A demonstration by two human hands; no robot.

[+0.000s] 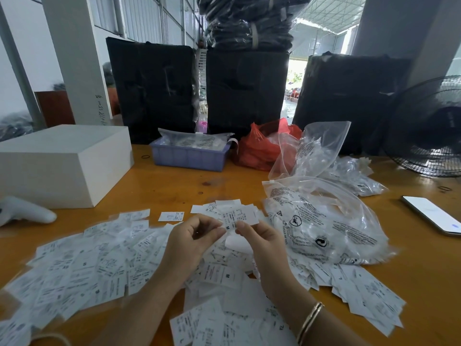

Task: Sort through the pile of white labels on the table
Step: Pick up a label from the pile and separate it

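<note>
A wide pile of white printed labels point(104, 265) covers the near part of the orange table point(174, 186). Both my hands are raised over its middle. My right hand point(259, 236) pinches a small bunch of labels point(239, 216) marked with an M, held up above the pile. My left hand point(192, 236) is beside it with fingers curled, its fingertips at the left edge of that same bunch. More labels point(369, 293) are spread at the right and at the front edge.
Clear printed plastic bags point(321, 228) lie right of the hands. A white box point(62, 163) stands at the left with a white handheld device point(27, 211), a blue tray point(189, 156) and red bag point(259, 146) behind, a phone point(434, 216) and a fan point(429, 128) at right.
</note>
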